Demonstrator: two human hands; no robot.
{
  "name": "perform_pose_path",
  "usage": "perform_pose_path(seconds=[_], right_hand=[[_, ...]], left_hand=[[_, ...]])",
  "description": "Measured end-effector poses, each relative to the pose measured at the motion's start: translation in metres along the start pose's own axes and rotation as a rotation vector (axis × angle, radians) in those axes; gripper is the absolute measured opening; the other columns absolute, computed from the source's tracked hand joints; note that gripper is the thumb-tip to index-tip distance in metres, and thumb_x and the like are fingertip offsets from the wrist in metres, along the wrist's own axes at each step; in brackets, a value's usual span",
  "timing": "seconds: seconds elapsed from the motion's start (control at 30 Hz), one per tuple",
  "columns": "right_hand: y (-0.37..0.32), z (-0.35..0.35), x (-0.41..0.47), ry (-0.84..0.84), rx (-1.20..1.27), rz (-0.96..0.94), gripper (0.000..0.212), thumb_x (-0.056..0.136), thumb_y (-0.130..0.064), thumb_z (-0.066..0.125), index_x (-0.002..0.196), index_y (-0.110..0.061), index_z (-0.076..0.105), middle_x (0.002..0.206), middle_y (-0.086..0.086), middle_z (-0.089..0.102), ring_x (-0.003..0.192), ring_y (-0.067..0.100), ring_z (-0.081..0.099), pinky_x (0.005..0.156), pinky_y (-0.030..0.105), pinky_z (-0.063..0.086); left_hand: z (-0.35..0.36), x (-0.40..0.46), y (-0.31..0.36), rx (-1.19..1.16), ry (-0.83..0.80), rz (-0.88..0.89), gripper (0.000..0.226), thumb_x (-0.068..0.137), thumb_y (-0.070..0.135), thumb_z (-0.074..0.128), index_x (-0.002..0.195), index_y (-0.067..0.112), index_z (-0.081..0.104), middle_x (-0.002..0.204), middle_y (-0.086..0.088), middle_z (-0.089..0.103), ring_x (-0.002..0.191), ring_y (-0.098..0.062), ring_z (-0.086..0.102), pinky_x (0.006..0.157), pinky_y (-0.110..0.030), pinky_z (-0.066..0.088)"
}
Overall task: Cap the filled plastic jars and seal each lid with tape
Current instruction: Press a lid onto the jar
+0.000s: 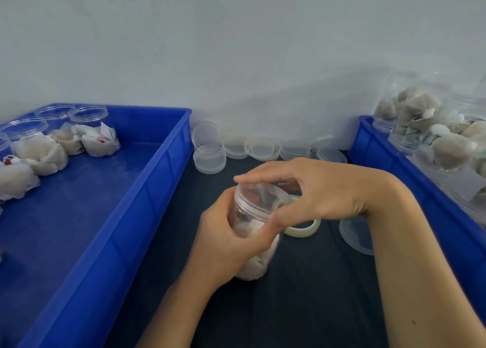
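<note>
A clear plastic jar (253, 262) filled with white sachets stands on the dark mat in the middle. My left hand (226, 238) grips its body from the left. My right hand (310, 190) holds the clear lid (259, 199) on the jar's mouth, fingers over the top and thumb on the rim. A roll of clear tape (305, 229) lies on the mat just right of the jar, partly behind my right hand.
A blue crate (147, 205) at left holds several open filled jars (44, 148). Loose clear lids (210, 157) lie in a row by the wall. Another lid (355, 236) lies under my right wrist. A blue crate (373, 148) at right holds capped filled jars (431, 127).
</note>
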State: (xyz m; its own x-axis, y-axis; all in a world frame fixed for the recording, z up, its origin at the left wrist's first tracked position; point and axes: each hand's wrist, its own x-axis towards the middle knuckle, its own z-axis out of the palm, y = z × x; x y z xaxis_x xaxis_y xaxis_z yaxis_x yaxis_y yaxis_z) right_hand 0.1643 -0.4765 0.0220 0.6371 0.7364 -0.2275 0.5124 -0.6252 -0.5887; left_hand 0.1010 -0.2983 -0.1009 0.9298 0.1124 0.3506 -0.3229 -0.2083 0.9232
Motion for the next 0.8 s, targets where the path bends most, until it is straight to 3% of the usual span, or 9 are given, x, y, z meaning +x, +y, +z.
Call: perform_pose_path(seconds=[0.07,0.17,0.27,0.37,0.47,0.53,0.63,0.73,0.8], right_hand=[[0.002,-0.001,-0.001,-0.019,0.038,-0.018,0.071,0.085,-0.039,0.085,0.142,-0.065,0.051,0.145,-0.043,0.047,0.139,-0.013,0.041,0.121,0.035,0.036],[0.003,-0.001,0.000,0.045,0.029,0.013,0.065,0.084,-0.043,0.085,0.137,-0.063,0.054,0.136,-0.036,0.055,0.127,-0.006,0.055,0.112,0.035,0.047],[-0.003,0.002,0.002,0.112,-0.037,0.111,0.061,0.076,-0.067,0.080,0.131,-0.060,0.056,0.125,-0.033,0.060,0.107,-0.003,0.065,0.101,0.036,0.054],[-0.013,0.007,0.007,0.173,-0.148,0.244,0.072,0.062,-0.092,0.062,0.122,-0.053,0.059,0.112,-0.027,0.064,0.100,-0.001,0.064,0.094,0.037,0.055],[-0.020,0.015,0.012,0.231,-0.211,0.321,0.071,0.062,-0.098,0.049,0.108,-0.045,0.062,0.101,-0.022,0.065,0.093,0.002,0.063,0.080,0.036,0.054],[-0.023,0.020,0.016,0.274,-0.257,0.374,0.081,0.061,-0.102,0.035,0.102,-0.038,0.062,0.096,-0.018,0.063,0.091,0.009,0.064,0.072,0.035,0.050],[-0.020,0.024,0.019,0.268,-0.303,0.390,0.106,0.051,-0.106,0.015,0.115,-0.036,0.061,0.105,-0.015,0.063,0.103,0.017,0.062,0.080,0.038,0.049],[-0.019,0.014,0.012,0.200,-0.229,0.320,0.101,0.061,-0.097,0.033,0.147,-0.046,0.050,0.140,-0.023,0.056,0.127,0.010,0.055,0.100,0.038,0.048],[-0.020,0.010,0.007,0.158,-0.211,0.274,0.089,0.067,-0.087,0.050,0.148,-0.052,0.046,0.139,-0.030,0.054,0.125,0.003,0.056,0.105,0.038,0.049]], left_hand=[[-0.001,0.001,0.001,-0.024,-0.037,-0.020,0.053,0.075,0.054,0.088,0.121,0.034,0.068,0.113,0.014,0.078,0.107,-0.006,0.074,0.088,-0.021,0.057],[0.000,0.001,0.001,-0.058,-0.050,-0.015,0.053,0.073,0.046,0.088,0.121,0.035,0.068,0.115,0.013,0.078,0.109,-0.007,0.074,0.089,-0.019,0.056],[0.002,0.000,0.002,-0.034,-0.045,0.007,0.053,0.070,0.042,0.086,0.119,0.046,0.066,0.115,0.015,0.077,0.108,-0.006,0.073,0.085,-0.016,0.056],[0.005,-0.001,0.001,-0.032,-0.028,0.043,0.054,0.074,0.040,0.083,0.124,0.043,0.065,0.118,0.015,0.075,0.111,-0.006,0.072,0.083,-0.014,0.055],[0.007,-0.002,0.000,-0.046,-0.004,0.075,0.054,0.077,0.036,0.084,0.126,0.045,0.063,0.123,0.015,0.073,0.116,-0.008,0.071,0.086,-0.014,0.054],[0.008,-0.002,-0.001,-0.040,0.011,0.083,0.054,0.077,0.034,0.085,0.123,0.049,0.062,0.122,0.014,0.073,0.116,-0.009,0.070,0.087,-0.014,0.054],[0.008,0.000,-0.002,-0.026,0.000,0.079,0.050,0.078,0.033,0.086,0.121,0.046,0.063,0.118,0.013,0.075,0.112,-0.009,0.072,0.083,-0.014,0.055],[0.007,0.001,-0.004,-0.035,0.023,0.062,0.053,0.077,0.036,0.087,0.124,0.044,0.063,0.120,0.016,0.074,0.112,-0.005,0.071,0.084,-0.013,0.054],[0.008,0.001,-0.005,-0.051,0.040,0.050,0.055,0.075,0.034,0.089,0.122,0.047,0.063,0.120,0.016,0.075,0.111,-0.004,0.072,0.084,-0.013,0.054]])
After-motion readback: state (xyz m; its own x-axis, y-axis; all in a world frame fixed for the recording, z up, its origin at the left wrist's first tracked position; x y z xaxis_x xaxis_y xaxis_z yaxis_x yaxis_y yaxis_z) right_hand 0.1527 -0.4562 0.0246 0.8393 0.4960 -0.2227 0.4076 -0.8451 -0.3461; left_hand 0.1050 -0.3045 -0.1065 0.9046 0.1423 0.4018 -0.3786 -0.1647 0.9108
